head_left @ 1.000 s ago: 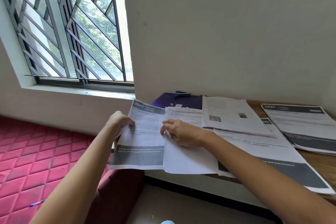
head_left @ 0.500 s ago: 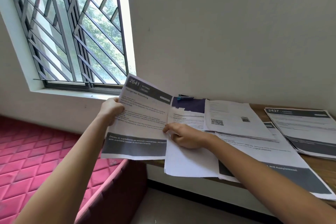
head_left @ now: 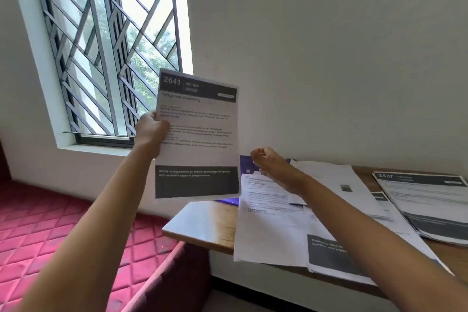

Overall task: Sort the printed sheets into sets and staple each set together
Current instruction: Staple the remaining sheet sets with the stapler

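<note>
place: home room | cues: barred window; red quilted mattress; wooden table

Matt paper sheet, glossy wooden table, quilted cloth mattress.

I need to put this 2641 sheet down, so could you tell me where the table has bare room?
Bare wood shows at the near-left corner of the table, bordered by the white sheet on its right and the purple folder behind. The middle and right are crowded with overlapping sheets and the 2437 stack.
</note>
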Demonstrator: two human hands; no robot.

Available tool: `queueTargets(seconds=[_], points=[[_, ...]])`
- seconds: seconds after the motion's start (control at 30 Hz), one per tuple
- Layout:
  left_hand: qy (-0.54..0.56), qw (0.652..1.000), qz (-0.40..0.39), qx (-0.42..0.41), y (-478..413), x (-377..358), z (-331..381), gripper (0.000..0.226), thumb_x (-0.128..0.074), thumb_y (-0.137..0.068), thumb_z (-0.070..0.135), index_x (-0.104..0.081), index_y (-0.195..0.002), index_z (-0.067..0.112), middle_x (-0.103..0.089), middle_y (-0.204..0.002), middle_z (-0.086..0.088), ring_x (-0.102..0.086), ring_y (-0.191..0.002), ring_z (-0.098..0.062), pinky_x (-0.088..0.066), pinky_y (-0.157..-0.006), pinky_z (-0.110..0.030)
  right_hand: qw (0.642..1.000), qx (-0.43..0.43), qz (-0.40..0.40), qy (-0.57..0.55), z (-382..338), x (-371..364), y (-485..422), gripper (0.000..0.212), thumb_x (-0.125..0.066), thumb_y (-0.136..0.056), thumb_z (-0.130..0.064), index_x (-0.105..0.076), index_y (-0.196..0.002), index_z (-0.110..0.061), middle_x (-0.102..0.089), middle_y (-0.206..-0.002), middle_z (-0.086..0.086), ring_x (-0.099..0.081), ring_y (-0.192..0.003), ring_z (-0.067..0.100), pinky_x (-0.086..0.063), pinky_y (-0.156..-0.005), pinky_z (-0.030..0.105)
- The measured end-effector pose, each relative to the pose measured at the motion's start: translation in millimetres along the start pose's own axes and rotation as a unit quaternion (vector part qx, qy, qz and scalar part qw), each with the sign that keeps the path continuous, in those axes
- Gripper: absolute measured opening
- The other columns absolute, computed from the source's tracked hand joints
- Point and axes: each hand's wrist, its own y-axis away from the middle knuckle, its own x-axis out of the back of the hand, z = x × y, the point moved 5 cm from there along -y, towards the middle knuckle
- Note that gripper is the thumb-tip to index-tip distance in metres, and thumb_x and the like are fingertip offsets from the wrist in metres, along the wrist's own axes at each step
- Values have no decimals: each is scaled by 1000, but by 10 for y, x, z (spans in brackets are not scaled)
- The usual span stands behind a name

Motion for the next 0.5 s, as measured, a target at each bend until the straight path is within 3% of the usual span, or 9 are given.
queueTargets(seconds=[0.07,0.2,0.3,0.4,0.5], points=[[12,999,18,-35,13,-82,150,19,-46,-90,0,-56,-99,13,-64,-96,-5,-65,-83,-21,-53,-60,-27,1000,7,10,-3,-76,103,-57,78,-50,-86,-61,-28,-142,-11,-40,-145,5,-44,-128,19,-36,-106,35],[39,996,30,-80,25,-273,381,26,-44,-87,-3,-56,-101,15,-62,-89,2,-62,-76,-12,-51,-57,-21,999,27,35,-2,-251,257,-9,84,-49,-82,-62,-21,-145,-14,-30,-152,3,-39,-131,20,-35,-105,35],[75,994,-3,-73,65,-497,429,27,-45,-85,-3,-58,-94,19,-66,-94,-2,-67,-85,-21,-59,-68,-34,996,50,77,-22,-286,429,0,74,-48,-92,-51,-16,-149,-15,-30,-153,3,-37,-135,23,-35,-106,38],[109,992,-40,-50,144,-753,390,28,-45,-83,-2,-60,-94,18,-69,-100,-9,-69,-92,-29,-60,-78,-45,991,33,108,-65,-261,628,20,64,-46,-98,-41,-16,-149,-16,-42,-144,5,-47,-118,20,-42,-94,33],[135,988,-67,-39,241,-988,331,28,-46,-78,1,-61,-97,16,-69,-99,-9,-68,-94,-31,-58,-80,-49,987,4,144,-70,-159,897,51,60,-47,-98,-41,-23,-147,-16,-48,-139,4,-50,-122,24,-43,-103,41]])
